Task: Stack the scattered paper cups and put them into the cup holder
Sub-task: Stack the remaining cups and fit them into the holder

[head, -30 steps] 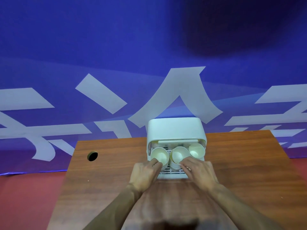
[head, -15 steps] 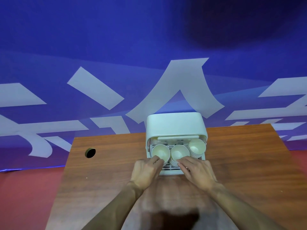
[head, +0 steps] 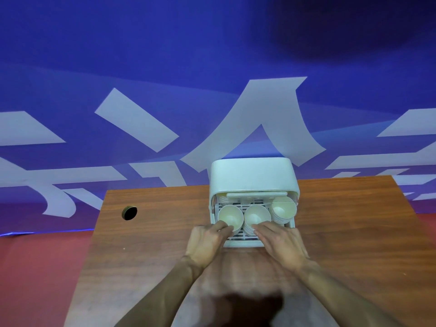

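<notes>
The cup holder [head: 252, 175], at 12 o'clock from both hands, contains the left stack [head: 230, 215], middle stack [head: 256, 214] and right stack [head: 283, 208]. The left hand [head: 206, 243] curls against the left stack's rim; whether it grips cannot be told. The right hand [head: 283, 244] rests straight fingers on the middle stack. The paper cups are probably light and crushable, so hold the nested walls, not single rims.

My forearms [head: 165, 293] reach forward, angling toward each other. My left grip [head: 207, 241] has its fingers curled under, thumb pointing ahead. My right grip [head: 282, 244] lies palm down, fingers straight and close together.
</notes>
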### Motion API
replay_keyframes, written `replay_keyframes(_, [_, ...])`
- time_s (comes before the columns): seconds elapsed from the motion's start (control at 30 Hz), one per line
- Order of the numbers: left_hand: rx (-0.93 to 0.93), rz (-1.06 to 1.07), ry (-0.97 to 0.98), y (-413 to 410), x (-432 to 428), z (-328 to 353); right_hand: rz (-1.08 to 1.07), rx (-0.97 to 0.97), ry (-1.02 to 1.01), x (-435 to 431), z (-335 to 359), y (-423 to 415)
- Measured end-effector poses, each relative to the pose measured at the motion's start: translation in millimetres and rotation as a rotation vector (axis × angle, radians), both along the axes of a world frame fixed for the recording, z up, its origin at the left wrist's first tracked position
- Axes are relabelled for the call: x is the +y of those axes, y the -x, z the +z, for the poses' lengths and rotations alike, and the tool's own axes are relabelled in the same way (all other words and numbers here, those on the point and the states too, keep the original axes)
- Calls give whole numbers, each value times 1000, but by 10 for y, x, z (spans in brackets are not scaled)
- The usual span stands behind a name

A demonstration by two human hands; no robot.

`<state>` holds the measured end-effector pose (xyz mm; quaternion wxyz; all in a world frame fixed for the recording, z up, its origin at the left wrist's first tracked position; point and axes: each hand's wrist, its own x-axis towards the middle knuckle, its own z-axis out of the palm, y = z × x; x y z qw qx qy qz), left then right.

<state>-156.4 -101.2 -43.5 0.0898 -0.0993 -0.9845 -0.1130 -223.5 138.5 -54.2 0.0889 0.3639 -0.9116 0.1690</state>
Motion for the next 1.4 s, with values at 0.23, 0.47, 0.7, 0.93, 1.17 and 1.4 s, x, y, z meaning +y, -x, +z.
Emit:
replay_keyframes(0.23, [-119,-16,33,71,-36,-25,1,-55,-58,-50,-24,-18])
replay_keyframes(0.47, [-277,-151,201,169,7,-40,-29,17,-99,-136,-70,0])
replay_keyframes(0.7, [-250,-107,321,224,67,-1,-38,9,-65,-134,-70,119])
replay_keyframes(0.93, [-304,-14,221,369,94,36,-44,-4,-79,-162,46,224])
replay_keyframes(1.17, [-333,-26,209,284,78,25,42,-6,-130,-41,-34,159])
replay_keyframes(1.4, [-298,22,139,331,42,10,-29,-101,-96,-76,0,177])
